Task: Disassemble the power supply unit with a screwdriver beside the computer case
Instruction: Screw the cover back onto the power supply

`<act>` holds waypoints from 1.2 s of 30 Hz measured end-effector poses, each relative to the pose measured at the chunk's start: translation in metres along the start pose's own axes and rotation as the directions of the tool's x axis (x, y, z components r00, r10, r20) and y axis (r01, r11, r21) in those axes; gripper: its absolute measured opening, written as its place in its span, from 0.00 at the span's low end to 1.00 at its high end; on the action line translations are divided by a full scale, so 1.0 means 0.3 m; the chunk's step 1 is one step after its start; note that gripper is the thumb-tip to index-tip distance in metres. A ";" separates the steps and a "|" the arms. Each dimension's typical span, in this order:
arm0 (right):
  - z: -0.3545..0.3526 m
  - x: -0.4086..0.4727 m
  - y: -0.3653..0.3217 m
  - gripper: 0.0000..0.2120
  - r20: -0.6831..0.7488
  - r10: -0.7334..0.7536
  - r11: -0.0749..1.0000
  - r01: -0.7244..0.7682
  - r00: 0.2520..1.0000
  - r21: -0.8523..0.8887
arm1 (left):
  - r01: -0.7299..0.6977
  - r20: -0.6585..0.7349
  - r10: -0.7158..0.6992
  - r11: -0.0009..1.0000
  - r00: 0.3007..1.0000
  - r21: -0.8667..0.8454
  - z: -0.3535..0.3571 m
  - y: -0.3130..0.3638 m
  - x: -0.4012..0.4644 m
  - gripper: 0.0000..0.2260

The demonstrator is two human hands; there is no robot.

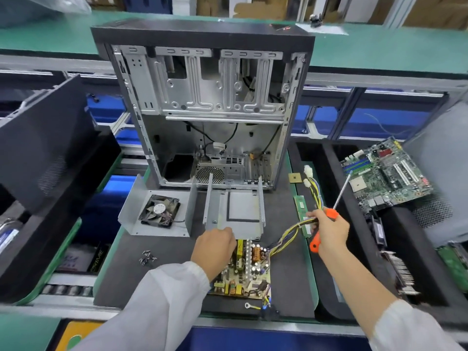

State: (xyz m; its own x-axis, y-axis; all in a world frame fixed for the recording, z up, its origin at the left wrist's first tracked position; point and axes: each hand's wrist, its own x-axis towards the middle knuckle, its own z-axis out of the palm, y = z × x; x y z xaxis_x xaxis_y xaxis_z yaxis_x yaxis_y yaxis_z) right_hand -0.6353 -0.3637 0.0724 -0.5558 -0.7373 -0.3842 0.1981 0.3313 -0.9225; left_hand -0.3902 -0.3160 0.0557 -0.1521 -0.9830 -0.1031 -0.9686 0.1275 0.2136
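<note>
Circuit board (243, 272): lifted out, lying on the counter (167, 249) nearest the person.
Left hand (215, 247): curled over the board's far edge, apparently gripping it.
Right hand (329, 231): grips screwdriver (326, 224) and cable bundle (288, 236) together.
Risk: tugging the cables could drag the board and scatter the loose screws (148, 257).
PSU shell (235, 214): opened, beside the computer case (202, 107).

- A dark box (97, 259) lying low at the left, under the counter's edge, bears pale slanted capitals that read "PRIME".
- The round label on the hub of the black fan (160, 211), which sits in the grey metal cover, carries print too small to read.
- The stickers on the green memory stick (302, 214) and the markings on the motherboard (387, 173) are likewise illegible.
</note>
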 end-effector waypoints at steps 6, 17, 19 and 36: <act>0.154 0.102 -0.049 0.10 0.063 0.236 0.969 -0.230 0.970 -0.092 | 0.139 -0.030 -0.143 0.983 0.989 -0.124 0.008 0.015 -0.001 0.13; 0.108 0.038 0.011 0.08 0.111 0.166 0.986 -0.165 0.980 -0.018 | 0.200 -0.063 -0.219 0.954 0.974 -0.221 -0.008 0.034 -0.012 0.13; 0.072 0.000 0.024 0.06 0.134 0.161 0.987 -0.161 0.978 -0.008 | 0.209 -0.069 -0.230 0.952 0.971 -0.223 -0.008 0.039 -0.016 0.13; 0.142 -0.314 -0.092 0.06 0.678 0.133 0.986 -0.029 0.723 -0.163 | 0.136 -0.086 -0.280 0.683 0.956 -0.717 -0.260 0.089 -0.002 0.14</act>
State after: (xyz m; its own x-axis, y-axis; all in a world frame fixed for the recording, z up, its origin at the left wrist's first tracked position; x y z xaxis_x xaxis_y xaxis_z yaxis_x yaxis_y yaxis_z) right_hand -0.5540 -0.3284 0.1325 0.1717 -0.8879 -0.4267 0.0802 0.4443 -0.8923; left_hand -0.4007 -0.3224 0.1371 0.1430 -0.9869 -0.0752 -0.5415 -0.1416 0.8287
